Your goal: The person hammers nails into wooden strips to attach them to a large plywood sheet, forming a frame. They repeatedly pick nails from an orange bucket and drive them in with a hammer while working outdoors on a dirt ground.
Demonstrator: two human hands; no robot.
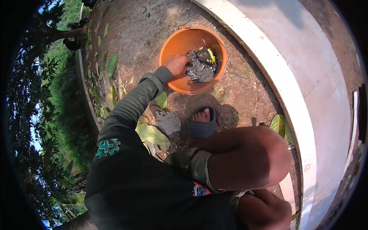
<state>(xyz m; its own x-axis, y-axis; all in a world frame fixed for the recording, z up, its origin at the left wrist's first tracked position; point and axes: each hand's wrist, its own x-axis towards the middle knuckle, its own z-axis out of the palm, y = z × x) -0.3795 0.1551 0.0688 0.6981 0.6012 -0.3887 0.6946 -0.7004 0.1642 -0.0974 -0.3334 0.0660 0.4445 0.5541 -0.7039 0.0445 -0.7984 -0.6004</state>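
Observation:
An orange plastic bucket (193, 92) stands on the dirt ahead of me. Inside it lies a heap of grey metal nails (201, 72), with a black and yellow tape measure (206, 56) resting on top. My left hand (178, 65) reaches over the bucket's left side, its fingers curled and closed at the edge of the nail heap. The fingertips are partly hidden, so whatever they pinch cannot be made out. A long dark green sleeve covers that arm to the wrist. My right hand is out of view.
A long pale board edge (268, 46) borders a flat light surface (314, 57) on the right. My sandalled foot (202, 124) and bent knee (264, 157) are below the bucket. Large dry leaves (153, 134) lie nearby; green plants (63, 99) grow at the left.

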